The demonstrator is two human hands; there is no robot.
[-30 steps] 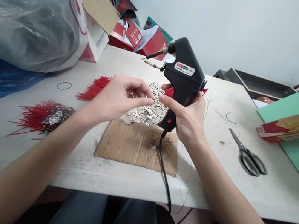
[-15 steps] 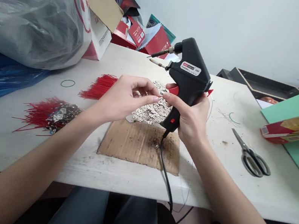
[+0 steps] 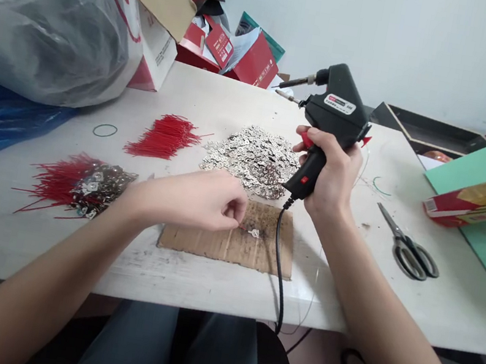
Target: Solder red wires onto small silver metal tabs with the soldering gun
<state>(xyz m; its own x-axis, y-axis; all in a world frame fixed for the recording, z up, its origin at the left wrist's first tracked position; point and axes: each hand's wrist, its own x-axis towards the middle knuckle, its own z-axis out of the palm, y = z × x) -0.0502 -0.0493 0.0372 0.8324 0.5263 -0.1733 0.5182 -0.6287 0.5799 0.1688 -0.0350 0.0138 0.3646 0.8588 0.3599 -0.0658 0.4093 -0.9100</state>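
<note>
now, the left hand [image 3: 214,202] pinches 1 red wire [image 3: 243,227]; the right hand [image 3: 335,175] grips a soldering gun [image 3: 336,114].

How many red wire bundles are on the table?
2: the loose red bundle left of the silvery metal pile; the metal-tabbed red bundle nearer, farther left. The left forearm could hide more.

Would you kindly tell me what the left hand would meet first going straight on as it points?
Probably the small metal piece on the cardboard, just ahead of the left hand, though depth is unclear.
</note>
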